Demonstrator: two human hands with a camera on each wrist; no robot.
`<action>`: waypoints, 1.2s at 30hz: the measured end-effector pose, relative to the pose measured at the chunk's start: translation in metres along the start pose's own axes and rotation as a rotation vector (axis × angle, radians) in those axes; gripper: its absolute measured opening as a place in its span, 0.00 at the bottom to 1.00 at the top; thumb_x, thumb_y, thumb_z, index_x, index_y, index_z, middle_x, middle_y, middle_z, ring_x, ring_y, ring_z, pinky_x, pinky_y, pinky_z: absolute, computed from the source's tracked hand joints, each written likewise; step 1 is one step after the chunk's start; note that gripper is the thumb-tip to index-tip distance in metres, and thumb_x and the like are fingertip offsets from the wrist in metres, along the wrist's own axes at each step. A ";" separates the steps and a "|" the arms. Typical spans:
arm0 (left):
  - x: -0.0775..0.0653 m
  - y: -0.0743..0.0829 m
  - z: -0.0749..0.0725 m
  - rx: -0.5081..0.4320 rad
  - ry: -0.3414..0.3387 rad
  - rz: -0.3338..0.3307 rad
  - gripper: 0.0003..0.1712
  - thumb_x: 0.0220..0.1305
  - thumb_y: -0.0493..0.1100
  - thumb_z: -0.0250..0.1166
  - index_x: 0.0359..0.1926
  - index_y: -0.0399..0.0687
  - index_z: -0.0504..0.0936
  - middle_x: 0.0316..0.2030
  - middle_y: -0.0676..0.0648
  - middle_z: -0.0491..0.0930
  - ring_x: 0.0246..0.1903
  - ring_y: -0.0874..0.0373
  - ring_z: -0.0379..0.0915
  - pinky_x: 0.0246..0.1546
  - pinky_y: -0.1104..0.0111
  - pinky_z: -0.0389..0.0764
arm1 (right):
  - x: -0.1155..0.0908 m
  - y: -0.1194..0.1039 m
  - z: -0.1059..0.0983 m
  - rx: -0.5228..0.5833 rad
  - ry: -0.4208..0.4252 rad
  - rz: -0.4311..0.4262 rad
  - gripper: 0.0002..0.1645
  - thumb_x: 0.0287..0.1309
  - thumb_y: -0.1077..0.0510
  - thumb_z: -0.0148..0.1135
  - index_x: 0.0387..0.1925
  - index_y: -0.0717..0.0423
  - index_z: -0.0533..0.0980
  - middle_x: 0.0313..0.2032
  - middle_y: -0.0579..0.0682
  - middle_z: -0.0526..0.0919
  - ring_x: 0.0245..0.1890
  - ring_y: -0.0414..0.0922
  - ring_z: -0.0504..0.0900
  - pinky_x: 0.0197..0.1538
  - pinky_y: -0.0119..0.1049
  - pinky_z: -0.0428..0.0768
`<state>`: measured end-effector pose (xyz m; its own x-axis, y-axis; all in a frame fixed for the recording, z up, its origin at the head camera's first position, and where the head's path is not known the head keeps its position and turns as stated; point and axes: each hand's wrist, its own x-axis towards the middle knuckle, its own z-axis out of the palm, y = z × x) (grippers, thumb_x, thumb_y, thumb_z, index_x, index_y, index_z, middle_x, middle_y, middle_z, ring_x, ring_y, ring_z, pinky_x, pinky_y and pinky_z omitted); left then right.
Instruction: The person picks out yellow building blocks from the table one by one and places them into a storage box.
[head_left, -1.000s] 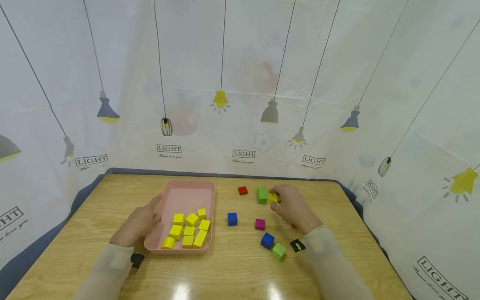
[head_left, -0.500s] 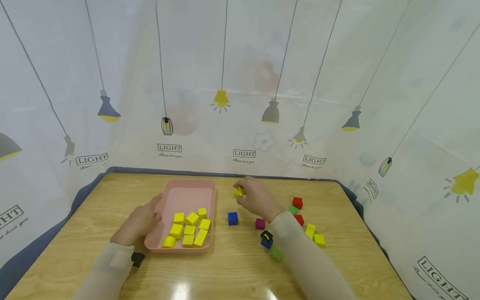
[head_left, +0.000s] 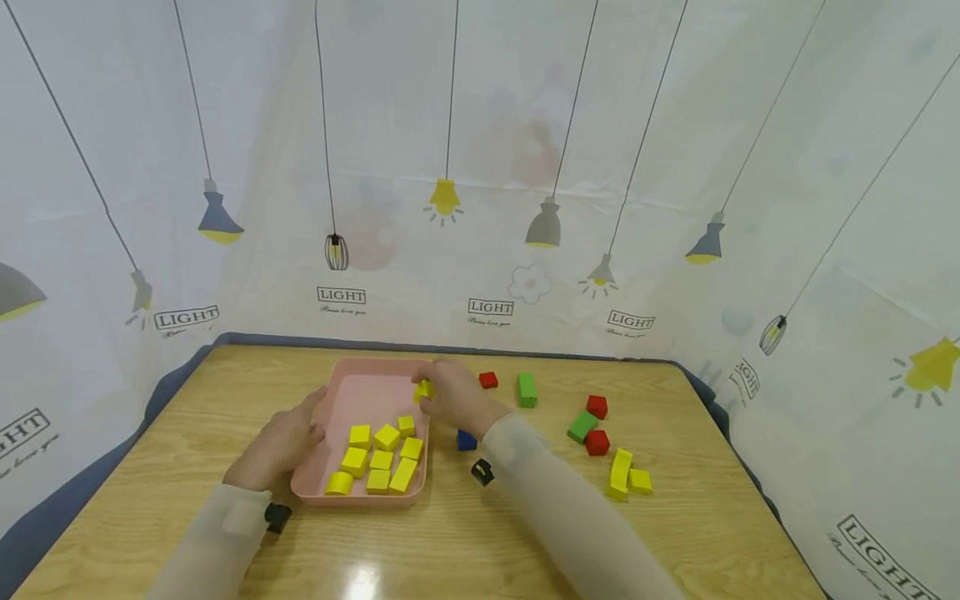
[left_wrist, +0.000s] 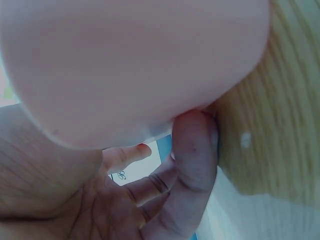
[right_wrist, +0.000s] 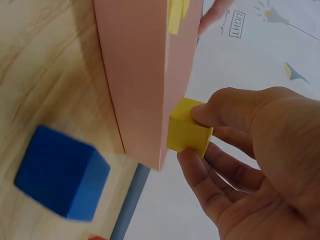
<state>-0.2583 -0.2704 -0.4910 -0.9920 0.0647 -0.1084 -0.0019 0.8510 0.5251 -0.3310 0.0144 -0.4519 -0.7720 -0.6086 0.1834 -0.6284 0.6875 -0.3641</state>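
Note:
A pink tray (head_left: 367, 502) stands left of the middle, with several yellow blocks (head_left: 381, 460) in its near half. My left hand (head_left: 276, 446) grips the tray's left side; in the left wrist view a bent finger (left_wrist: 194, 165) presses on the outer wall close to the table. Between thumb and fingers, my right hand (head_left: 459, 396) pinches a yellow cube (right_wrist: 187, 130) at the tray's far right rim. A blue cube (right_wrist: 60, 170) lies on the table outside the tray, partly hidden by the right hand in the head view.
Right of the tray on the wooden table (head_left: 540, 533) lie a small red block (head_left: 488, 380) and a green block (head_left: 527, 390). Farther right are red cubes (head_left: 597, 442), another green block (head_left: 582, 427) and several yellow blocks (head_left: 619, 472). A lamp-printed curtain (head_left: 405, 275) surrounds the table.
My right hand has carried the yellow cube leftward from beside the green block to the tray's rim. The right forearm now covers the magenta, blue and light green cubes. The left hand has stayed.

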 end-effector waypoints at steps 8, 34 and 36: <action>0.000 0.000 0.001 0.016 0.003 0.005 0.38 0.74 0.37 0.52 0.79 0.41 0.47 0.20 0.47 0.65 0.17 0.56 0.62 0.22 0.66 0.70 | 0.013 -0.012 0.016 0.021 -0.053 -0.006 0.20 0.59 0.61 0.70 0.54 0.55 0.80 0.52 0.45 0.80 0.50 0.40 0.76 0.56 0.34 0.76; -0.003 0.002 0.000 0.008 0.014 0.011 0.39 0.73 0.37 0.52 0.79 0.41 0.47 0.20 0.47 0.65 0.16 0.56 0.62 0.20 0.67 0.68 | -0.008 -0.006 0.007 -0.012 -0.017 -0.003 0.20 0.61 0.59 0.69 0.55 0.52 0.80 0.52 0.45 0.80 0.50 0.41 0.77 0.54 0.36 0.77; -0.003 0.002 0.000 0.007 0.011 0.003 0.39 0.73 0.37 0.52 0.79 0.42 0.47 0.20 0.47 0.65 0.17 0.56 0.62 0.21 0.67 0.68 | -0.014 -0.002 0.002 -0.031 0.010 -0.017 0.19 0.61 0.59 0.69 0.54 0.53 0.80 0.50 0.47 0.81 0.48 0.42 0.78 0.53 0.36 0.78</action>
<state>-0.2558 -0.2686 -0.4893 -0.9933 0.0619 -0.0977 0.0021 0.8543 0.5197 -0.3188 0.0210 -0.4552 -0.7622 -0.6161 0.1988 -0.6438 0.6893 -0.3323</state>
